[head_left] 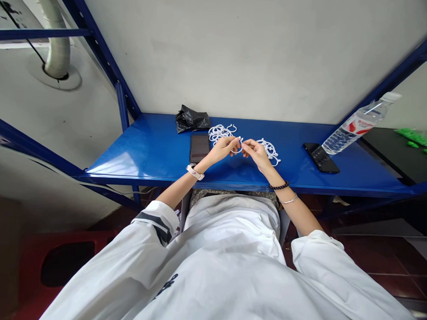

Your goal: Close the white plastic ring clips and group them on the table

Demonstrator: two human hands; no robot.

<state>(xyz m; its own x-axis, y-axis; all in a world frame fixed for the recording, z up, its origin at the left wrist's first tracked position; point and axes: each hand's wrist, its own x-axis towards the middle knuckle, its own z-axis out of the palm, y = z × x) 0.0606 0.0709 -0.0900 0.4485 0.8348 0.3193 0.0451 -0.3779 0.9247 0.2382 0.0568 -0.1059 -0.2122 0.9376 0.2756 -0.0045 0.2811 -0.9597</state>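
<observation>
Between my hands is a small white plastic ring (236, 152), its top near my fingertips. My left hand (223, 148) pinches it from the left with thumb and fingers. From the right, my right hand (255, 153) closes its fingertips on the same ring. A pile of white rings (219, 132) lies just beyond my left hand, partly hidden by it. Another heap of white rings (270, 150) lies beside my right hand. The fingers cover part of the held ring, so its exact shape is hard to make out.
On the blue table (154, 148) are a crumpled black plastic bag (192, 119), a dark flat rectangular thing (199, 148), a black phone (321, 158) and a water bottle (354, 127). A wall stands behind. Blue metal posts (122, 105) rise at the sides. Green pieces (415, 137) lie far right.
</observation>
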